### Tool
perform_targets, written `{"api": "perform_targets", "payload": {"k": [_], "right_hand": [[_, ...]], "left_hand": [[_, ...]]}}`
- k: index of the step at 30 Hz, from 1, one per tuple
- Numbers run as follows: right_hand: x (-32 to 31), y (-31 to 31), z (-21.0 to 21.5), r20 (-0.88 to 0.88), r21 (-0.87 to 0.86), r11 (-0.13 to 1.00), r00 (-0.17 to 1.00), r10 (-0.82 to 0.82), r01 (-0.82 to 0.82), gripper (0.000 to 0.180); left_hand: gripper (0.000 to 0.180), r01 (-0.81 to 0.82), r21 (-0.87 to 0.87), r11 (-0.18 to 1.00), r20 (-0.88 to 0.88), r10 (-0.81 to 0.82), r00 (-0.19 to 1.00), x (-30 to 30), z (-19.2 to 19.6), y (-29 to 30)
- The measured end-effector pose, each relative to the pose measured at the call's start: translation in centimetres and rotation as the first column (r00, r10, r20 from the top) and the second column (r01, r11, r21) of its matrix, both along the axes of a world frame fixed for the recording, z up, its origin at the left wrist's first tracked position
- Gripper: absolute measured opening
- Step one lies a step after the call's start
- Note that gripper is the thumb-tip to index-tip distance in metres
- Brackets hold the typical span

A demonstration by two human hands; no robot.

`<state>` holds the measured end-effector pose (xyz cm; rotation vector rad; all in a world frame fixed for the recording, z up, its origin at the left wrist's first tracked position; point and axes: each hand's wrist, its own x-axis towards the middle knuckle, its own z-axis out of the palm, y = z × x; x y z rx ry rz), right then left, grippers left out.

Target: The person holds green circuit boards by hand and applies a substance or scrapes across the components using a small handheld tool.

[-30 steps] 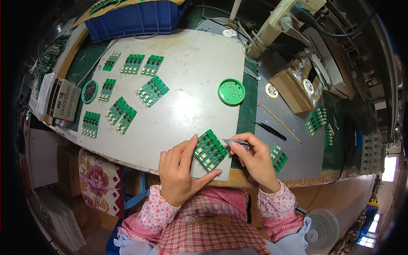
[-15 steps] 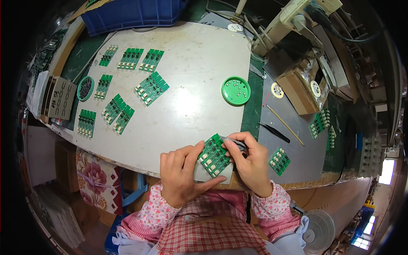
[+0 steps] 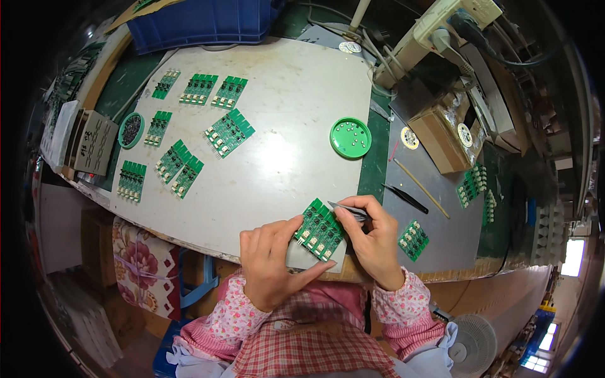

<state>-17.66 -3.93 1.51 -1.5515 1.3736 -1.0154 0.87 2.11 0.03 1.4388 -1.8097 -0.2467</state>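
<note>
Close to the table's front edge, a green circuit board [image 3: 319, 230] with black parts and white connectors lies slanted. My left hand [image 3: 266, 257] grips it between the fingers on its upper left side and the thumb at its lower corner. My right hand [image 3: 373, 242] is closed around grey pointed tweezers [image 3: 355, 212]. Their tip reaches over the board's upper right edge; whether it touches the board I cannot tell. Farther off, a round green lid [image 3: 350, 138] holds several small pale parts. To its left, several similar boards [image 3: 228, 133] lie spread on the pale sheet [image 3: 277, 82].
Black tweezers [image 3: 406, 197] and a thin wooden stick [image 3: 422, 188] lie on the right, with another board [image 3: 413, 240] nearer me. A cardboard box [image 3: 444, 142] and a power strip [image 3: 428, 44] stand behind. At left is a green dish [image 3: 130, 130] of dark parts; a blue bin [image 3: 198, 28] stands at the back.
My right fingers have drawn back a little from the board, and the tweezers' tip now shows above its edge. The board has shifted slightly in my left hand.
</note>
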Motion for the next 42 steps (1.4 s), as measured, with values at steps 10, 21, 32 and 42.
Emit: {"api": "perform_targets", "payload": {"k": [10, 21, 32, 42], "right_hand": [[0.3, -0.4, 4.0, -0.38, -0.15, 0.974, 0.919, 0.101, -0.17, 0.013], [1.2, -0.1, 4.0, -0.536, -0.305, 0.899, 0.837, 0.11, -0.314, 0.017], [1.9, 0.0, 4.6, -0.602, -0.259, 0.906, 0.79, 0.119, -0.334, 0.017], [2.4, 0.0, 4.7, -0.622, -0.274, 0.902, 0.776, 0.1, -0.335, 0.016]], "left_hand": [[0.088, -0.039, 0.016, 0.999, -0.045, 0.039, 0.998, -0.6, -0.4, 0.4], [0.076, -0.036, -0.002, 0.999, -0.018, 0.036, 0.999, -0.6, -1.3, 0.5], [0.065, -0.089, -0.117, 0.989, -0.018, 0.088, 0.996, -0.8, -1.7, 0.4], [0.062, -0.104, -0.11, 0.989, 0.02, 0.107, 0.994, -1.0, -1.9, 0.9]]}}
